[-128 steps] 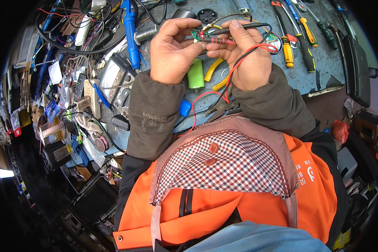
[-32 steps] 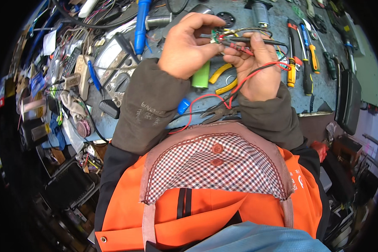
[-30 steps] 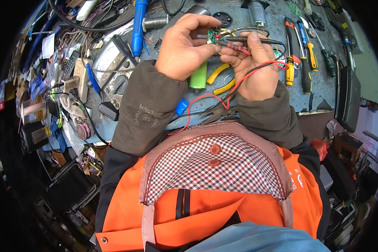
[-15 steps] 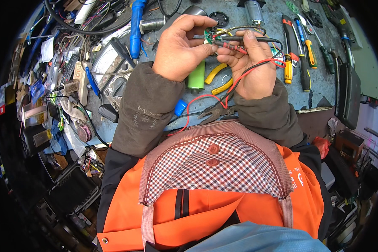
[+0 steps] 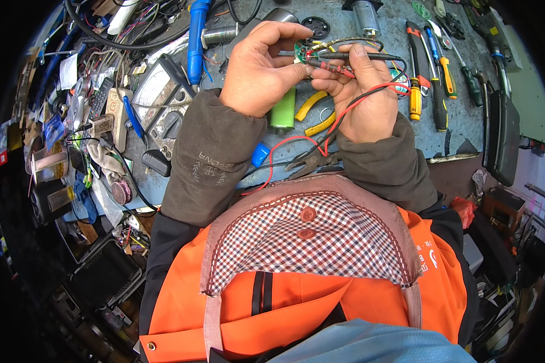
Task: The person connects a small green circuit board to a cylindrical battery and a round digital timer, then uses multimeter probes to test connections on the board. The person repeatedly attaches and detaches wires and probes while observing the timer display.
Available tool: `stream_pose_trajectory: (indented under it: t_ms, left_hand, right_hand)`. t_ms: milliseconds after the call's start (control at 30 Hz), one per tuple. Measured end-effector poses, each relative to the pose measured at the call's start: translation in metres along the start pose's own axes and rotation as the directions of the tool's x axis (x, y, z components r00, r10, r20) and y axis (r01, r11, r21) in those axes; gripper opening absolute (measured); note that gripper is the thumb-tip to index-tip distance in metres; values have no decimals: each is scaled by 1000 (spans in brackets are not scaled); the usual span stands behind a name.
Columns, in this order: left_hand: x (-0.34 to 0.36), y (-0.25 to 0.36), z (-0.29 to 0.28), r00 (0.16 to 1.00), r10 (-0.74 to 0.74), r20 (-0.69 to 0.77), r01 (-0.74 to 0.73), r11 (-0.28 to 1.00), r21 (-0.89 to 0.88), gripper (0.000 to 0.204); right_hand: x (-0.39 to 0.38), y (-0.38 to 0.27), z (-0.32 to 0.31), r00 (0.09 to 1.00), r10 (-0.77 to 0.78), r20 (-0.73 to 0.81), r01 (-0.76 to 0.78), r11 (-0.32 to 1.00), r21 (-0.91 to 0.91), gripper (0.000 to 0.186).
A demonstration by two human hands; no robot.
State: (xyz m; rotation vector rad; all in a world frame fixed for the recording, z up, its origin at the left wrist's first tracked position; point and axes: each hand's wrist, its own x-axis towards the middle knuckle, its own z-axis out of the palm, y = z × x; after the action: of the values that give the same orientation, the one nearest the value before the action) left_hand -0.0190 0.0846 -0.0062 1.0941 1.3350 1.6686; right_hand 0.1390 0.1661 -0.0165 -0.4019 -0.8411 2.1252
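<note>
Between left fingers [image 5: 286, 29] sits a circuit board [image 5: 299, 51].

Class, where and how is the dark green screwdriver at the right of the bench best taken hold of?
Probably by its thick dark green handle, from above on the near side: that end is the nearer one, while the thin metal shaft points away. As the handle lies lengthwise, closing across it from left and right should suit.

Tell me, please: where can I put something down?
Bare bench shows between silver motor and red-black tool, and below the green screwdriver. Crowded: left of the blue handle, and between left hand and right hand: green cylinder, yellow handles.
</note>
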Motion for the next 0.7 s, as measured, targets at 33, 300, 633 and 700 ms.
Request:
stream_pose_trajectory:
  t_ms: [33, 300, 633, 700]
  left_hand:
    - [0, 0, 0, 1000, 1, 0, -1, 1000, 3, 46]
    - [-2, 1, -3, 1000, 3, -24, -2, 1000, 25, 48]
    - [-2, 0, -2, 996, 89, 0, -87, 976, 201, 48]
    - [-1, -1, -1, 995, 96, -26, -89, 978, 187, 47]
  right_hand:
    - [0, 0, 0, 1000, -2, -3, 2, 1000, -1, 26]
    - [1, 4, -1, 1000, 5, -3, -5, 1000, -13, 26]
    - [1, -1, -4, 1000, 7, 14, -6, 997, -76, 29]
    - [1, -1, -4, 1000, 4, 26, -2, 997, -71, 29]
